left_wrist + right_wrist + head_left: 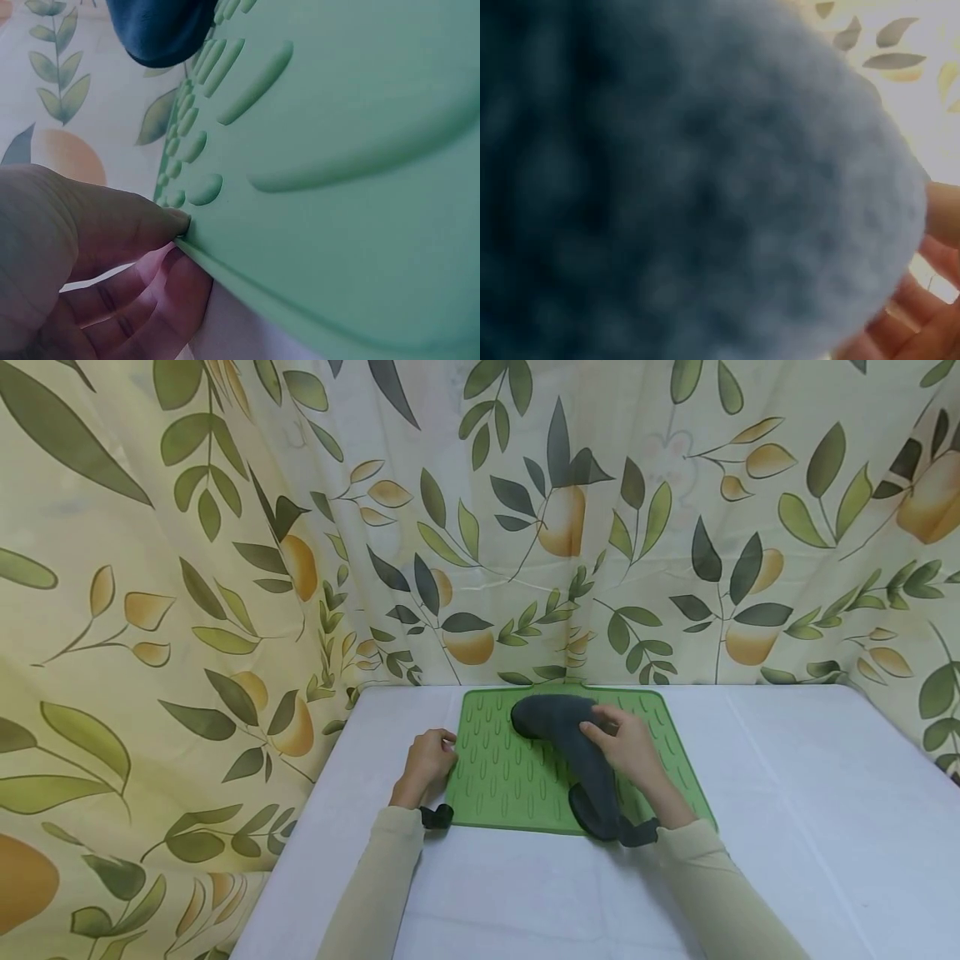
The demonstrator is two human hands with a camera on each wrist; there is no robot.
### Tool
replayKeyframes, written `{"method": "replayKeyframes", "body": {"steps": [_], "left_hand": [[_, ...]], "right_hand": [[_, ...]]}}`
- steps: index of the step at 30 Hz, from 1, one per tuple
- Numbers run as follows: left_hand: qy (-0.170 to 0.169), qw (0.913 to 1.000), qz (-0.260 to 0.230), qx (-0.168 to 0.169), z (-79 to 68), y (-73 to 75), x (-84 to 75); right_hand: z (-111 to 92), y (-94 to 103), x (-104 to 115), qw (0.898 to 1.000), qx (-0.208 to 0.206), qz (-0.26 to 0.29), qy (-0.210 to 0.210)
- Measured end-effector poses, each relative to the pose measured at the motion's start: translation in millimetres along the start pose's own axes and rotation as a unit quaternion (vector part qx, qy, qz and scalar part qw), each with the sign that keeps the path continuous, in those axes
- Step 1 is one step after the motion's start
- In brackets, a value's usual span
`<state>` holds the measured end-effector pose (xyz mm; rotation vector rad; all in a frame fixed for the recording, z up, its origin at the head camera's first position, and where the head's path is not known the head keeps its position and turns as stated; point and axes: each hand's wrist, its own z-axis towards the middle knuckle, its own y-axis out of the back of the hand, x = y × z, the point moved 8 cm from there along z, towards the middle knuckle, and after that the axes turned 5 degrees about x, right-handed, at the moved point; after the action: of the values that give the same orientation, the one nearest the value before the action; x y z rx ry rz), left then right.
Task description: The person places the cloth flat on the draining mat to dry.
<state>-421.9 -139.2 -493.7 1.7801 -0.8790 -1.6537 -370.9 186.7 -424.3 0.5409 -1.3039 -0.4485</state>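
Note:
A green mat (495,777) with raised oblong ridges lies on the white table. Its left edge is pinched by my left hand (429,760); the left wrist view shows the thumb (127,225) on top and curled fingers below. Across the mat sits a dark grey-blue, bent, soft-looking thing (573,735) with rounded, darker ends; its exact kind is unclear. My right hand (630,747) grips it near the bend, thumb and fingers on its surface. In the right wrist view the blurred bent thing (727,180) fills most of the picture, with fingers (922,307) at its right side.
The white-covered table (810,810) extends on both sides of the mat and in front of it. A curtain (675,568) with leaves and orange fruit hangs behind the table and along the left. Dark straps (437,816) circle both wrists.

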Motion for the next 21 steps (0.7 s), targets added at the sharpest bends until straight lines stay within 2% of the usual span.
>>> {"method": "replayKeyframes", "body": {"steps": [8, 13, 17, 21], "left_hand": [[-0.004, 1.0, 0.003, -0.005, 0.4, -0.3, -1.1], [-0.008, 0.9999, 0.01, -0.005, 1.0, -1.0, -1.6], [-0.009, 0.9998, 0.014, -0.008, 1.4, -1.4, -1.9], [-0.009, 0.9999, 0.007, -0.009, 0.2, -0.5, -1.4]], "right_hand": [[2.7, -11.4, -21.1, 0.995, 0.056, -0.084, -0.006], [3.6, -19.4, -31.0, 0.99, 0.102, -0.094, -0.004], [3.4, -21.0, -35.6, 0.988, 0.132, -0.072, -0.009], [0.0, -16.7, -38.8, 0.982, 0.188, -0.004, -0.033]]}}
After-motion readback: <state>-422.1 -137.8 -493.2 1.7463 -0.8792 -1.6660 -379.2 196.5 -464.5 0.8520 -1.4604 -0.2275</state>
